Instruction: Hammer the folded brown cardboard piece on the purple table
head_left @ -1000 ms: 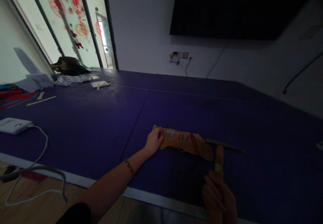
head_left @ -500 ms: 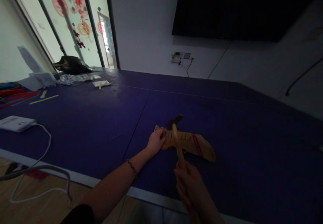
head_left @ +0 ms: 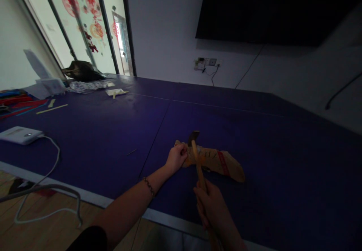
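A brown, elongated piece with a red band and a row of dark marks (head_left: 233, 167) lies on the purple table. My left hand (head_left: 176, 156) is closed at its left end, fingertips pinched together; whether a small item is between them is too dark to tell. Wrapped round the wooden handle of a hammer (head_left: 199, 168) is my right hand (head_left: 208, 202). The dark hammer head is over the left part of the brown piece, just right of my left fingertips. Whether it touches the piece is unclear.
On the purple table (head_left: 113, 130), a white power bank (head_left: 21, 135) with a cable sits at the left. Behind it are red and blue strips (head_left: 19, 102), a small white tray (head_left: 115, 92) and a dark bag (head_left: 82, 71). A thin stick (head_left: 131, 152) lies left of my left hand.
The hammer head has shifted slightly left and lower, closer to my left fingertips. My left hand keeps its place on the brown piece. The whole view has moved a little.
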Demonstrator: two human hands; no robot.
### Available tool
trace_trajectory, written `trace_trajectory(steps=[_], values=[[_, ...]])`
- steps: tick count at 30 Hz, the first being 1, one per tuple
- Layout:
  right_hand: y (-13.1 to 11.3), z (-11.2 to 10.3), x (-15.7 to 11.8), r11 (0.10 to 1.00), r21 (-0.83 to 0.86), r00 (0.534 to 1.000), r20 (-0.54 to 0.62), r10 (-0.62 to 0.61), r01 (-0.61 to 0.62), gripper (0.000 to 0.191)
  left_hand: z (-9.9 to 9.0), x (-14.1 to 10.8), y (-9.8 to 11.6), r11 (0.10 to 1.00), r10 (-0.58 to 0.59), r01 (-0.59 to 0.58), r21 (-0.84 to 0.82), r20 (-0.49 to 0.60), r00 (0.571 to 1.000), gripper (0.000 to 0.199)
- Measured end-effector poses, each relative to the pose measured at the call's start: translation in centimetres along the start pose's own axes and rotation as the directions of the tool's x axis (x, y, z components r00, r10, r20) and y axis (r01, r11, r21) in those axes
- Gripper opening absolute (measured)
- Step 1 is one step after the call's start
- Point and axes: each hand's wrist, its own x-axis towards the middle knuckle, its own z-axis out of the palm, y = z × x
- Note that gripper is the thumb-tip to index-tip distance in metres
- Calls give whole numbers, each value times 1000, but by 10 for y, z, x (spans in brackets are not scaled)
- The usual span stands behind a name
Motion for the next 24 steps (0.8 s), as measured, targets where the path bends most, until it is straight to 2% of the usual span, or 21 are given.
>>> trace_trajectory(steps=[3, 8, 13, 17, 20, 22, 24], values=[[1, 1, 0, 999, 17, 999, 0, -38, 38, 20, -1, 0, 1, 1000, -5, 5, -1, -3, 1000, 12], [-3, 4, 0, 999, -44, 1000, -10, 19, -20, 19, -2, 0, 3, 1000, -4, 4, -5, -4, 1000, 13], [-5, 3, 0, 999, -45, 999, -18, -30, 29, 17, -2, 1, 2, 1000, -15, 15, 3, -6, 1000, 13], [1, 0, 3, 1000, -17, 1000, -2, -8, 8, 17, -1, 2, 1, 1000, -16, 16, 16, 0, 1000, 13], [6, -7, 0, 999, 43, 1000, 1, -2, 2, 21, -1, 2, 0, 999, -16, 16, 35, 5, 1000, 13], [8, -13, -6, 991, 136, 1000, 0, -13, 13, 24, -1, 1, 0, 999, -18, 17, 50, 9, 1000, 13], [12, -21, -13, 968, 250, 999, -51, -18, 30, 28, 0, 1, 0, 998, -19, 18, 68, 15, 1000, 12]])
